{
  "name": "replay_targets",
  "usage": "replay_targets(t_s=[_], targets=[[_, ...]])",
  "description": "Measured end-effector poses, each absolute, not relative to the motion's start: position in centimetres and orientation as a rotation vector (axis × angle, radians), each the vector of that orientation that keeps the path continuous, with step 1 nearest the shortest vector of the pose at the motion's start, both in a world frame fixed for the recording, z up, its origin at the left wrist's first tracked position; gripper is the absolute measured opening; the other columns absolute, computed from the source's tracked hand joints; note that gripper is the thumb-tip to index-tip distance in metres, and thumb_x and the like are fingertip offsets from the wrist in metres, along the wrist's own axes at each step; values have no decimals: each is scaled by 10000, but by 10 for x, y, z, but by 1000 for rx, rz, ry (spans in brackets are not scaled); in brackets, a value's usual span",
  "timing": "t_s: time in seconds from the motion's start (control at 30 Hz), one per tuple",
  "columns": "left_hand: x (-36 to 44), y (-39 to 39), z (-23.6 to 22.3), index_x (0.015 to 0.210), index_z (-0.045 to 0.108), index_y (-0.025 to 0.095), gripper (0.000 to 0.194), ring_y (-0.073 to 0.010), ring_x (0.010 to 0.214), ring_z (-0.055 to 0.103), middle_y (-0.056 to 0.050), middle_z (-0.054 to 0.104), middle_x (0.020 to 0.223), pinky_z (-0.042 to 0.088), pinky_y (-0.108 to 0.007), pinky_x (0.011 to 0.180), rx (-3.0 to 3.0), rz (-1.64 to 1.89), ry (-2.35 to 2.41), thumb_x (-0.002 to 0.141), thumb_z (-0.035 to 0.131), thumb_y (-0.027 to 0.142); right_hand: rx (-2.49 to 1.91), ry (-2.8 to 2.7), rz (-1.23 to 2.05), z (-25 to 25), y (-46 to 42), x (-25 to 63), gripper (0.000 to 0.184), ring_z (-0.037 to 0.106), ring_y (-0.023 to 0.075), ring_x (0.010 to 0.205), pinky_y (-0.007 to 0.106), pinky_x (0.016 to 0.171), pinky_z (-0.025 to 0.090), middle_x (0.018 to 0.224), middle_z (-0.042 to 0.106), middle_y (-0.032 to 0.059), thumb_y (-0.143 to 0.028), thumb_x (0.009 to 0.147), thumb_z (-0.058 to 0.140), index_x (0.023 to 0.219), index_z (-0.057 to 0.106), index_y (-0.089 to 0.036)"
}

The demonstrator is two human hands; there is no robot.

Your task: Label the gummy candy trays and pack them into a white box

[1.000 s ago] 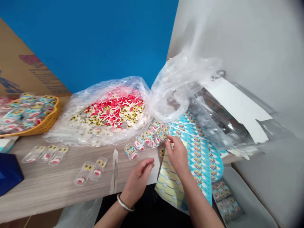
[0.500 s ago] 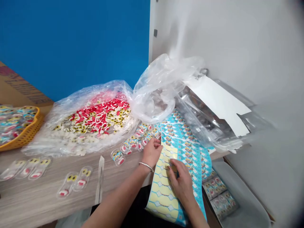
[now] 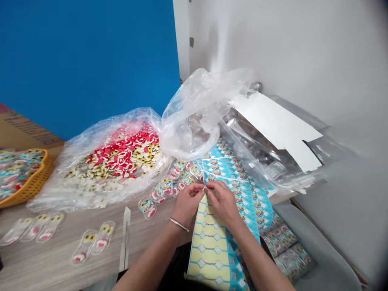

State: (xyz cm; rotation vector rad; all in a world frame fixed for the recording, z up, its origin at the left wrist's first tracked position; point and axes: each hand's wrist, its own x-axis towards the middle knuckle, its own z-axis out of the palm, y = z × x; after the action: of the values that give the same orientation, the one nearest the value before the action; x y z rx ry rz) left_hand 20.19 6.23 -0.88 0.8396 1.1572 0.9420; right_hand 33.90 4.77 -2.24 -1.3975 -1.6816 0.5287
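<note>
The left hand (image 3: 187,204) and right hand (image 3: 222,202) are together above the back edge of the wood-grain counter (image 3: 54,258), their fingertips meeting on a small pale tab (image 3: 204,188), which both seem to pinch; it is too small to tell exactly what it is. The tab sits at the top of a yellow-and-turquoise printed sheet (image 3: 209,252), which runs from beneath the hands over the counter's front edge. More turquoise printed sheets (image 3: 220,163) fan out behind it. Much appears left to do: a clear plastic bag (image 3: 48,200) near the counter's back edge still holds a large heap of loose red, white and yellow cartoon-eye pieces (image 3: 121,151). Clear blister packs (image 3: 104,238) with eyes and mouths, but no visible printed backing, lie toward the front edge. Some work looks done: printed packs (image 3: 166,188) are clustered just left of the hands, a filled orange basket (image 3: 36,182) sits at the left edge, and stacked packs (image 3: 287,250) lie in a grey tray (image 3: 324,250) beyond the right end.
</note>
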Motion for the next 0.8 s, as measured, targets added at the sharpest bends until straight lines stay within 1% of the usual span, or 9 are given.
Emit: replay_targets(t_s=[0.13,0.27,0.4,0.57,0.67,0.7,0.73,0.77,0.8], targets=[[200,57,-4,783,720,148,197,-118,634,605,-14,715,707,463,-230,627,805,956,1127,646,771,280,-1383,-1614,508,-26,37,335,107,618,212,944,361,853,505,951,686,50,-226,926,549,963,649,-234],[201,51,-1,805,735,139,224,-135,702,628,-37,733,763,482,-254,710,721,989,1031,651,793,292,-1376,-1659,358,-23,35,329,149,599,215,966,384,888,486,964,673,71,-199,949,493,972,639,-215],[208,42,1,861,719,142,282,-134,682,641,-38,732,776,478,-250,687,538,1029,966,645,815,296,-1440,-1599,316,-22,36,320,184,580,218,926,385,851,466,913,644,70,-219,962,430,925,610,-210],[210,39,2,923,695,145,330,-134,594,631,-38,719,762,469,-255,613,492,972,964,668,794,330,-1523,-1271,604,-21,39,320,242,521,169,690,298,657,441,730,563,5,-340,954,441,776,543,-211],[204,40,-3,993,681,163,312,-158,604,631,-47,707,779,480,-290,617,685,968,1092,752,713,359,-1480,-1083,782,-27,43,326,282,518,162,673,281,642,445,699,561,-4,-417,932,474,757,546,-207],[201,41,-4,1031,677,177,294,-179,662,646,-55,706,815,492,-315,659,840,1005,1183,783,679,335,-1450,-1020,838,-30,45,328,293,531,162,681,282,655,456,705,572,-1,-438,923,487,758,554,-204],[198,41,-5,1073,674,194,282,-210,768,662,-72,708,886,498,-352,735,1050,1053,1287,811,643,295,-1414,-957,900,-35,46,330,303,543,161,685,285,665,465,708,585,3,-456,912,507,758,562,-200],[196,40,-6,1108,672,215,283,-245,913,656,-91,703,986,482,-396,834,1305,1092,1380,833,609,247,-1374,-888,964,-39,47,331,309,551,159,680,285,667,472,707,595,6,-468,894,536,754,572,-195],[194,40,-5,1126,674,239,295,-272,1059,615,-99,687,1091,432,-439,938,1587,1102,1433,850,577,200,-1335,-820,1022,-44,48,331,312,554,155,669,283,661,475,700,602,7,-475,872,574,746,582,-190]])
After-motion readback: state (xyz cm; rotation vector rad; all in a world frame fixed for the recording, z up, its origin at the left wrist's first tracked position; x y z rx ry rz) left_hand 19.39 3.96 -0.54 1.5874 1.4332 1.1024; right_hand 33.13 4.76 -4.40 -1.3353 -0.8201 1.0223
